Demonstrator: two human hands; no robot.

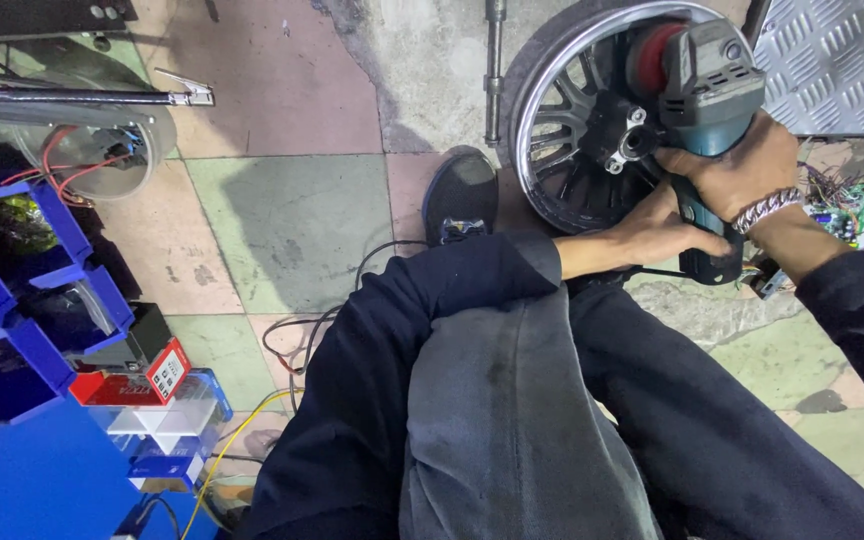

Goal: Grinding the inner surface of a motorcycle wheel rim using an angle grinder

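Observation:
A teal angle grinder (pixel 709 92) with a red disc is pressed against the hub of a black spoked wheel (pixel 572 120) that stands upright on the tiled floor. My right hand (pixel 737 165), with a beaded bracelet on the wrist, is shut on the grinder's body from above. My left hand (pixel 667 235) wraps the grinder's lower handle, just below the wheel's hub. My dark shoe (pixel 460 195) rests beside the wheel's left edge, and my knees fill the lower middle of the view.
Blue storage bins (pixel 12 300) and small red and blue boxes (pixel 142 385) stand at the left. Black and yellow cables (pixel 292 360) trail over the floor. A metal tread plate (pixel 837 65) sits at top right, a circuit board with loose wires (pixel 847 200) beside it.

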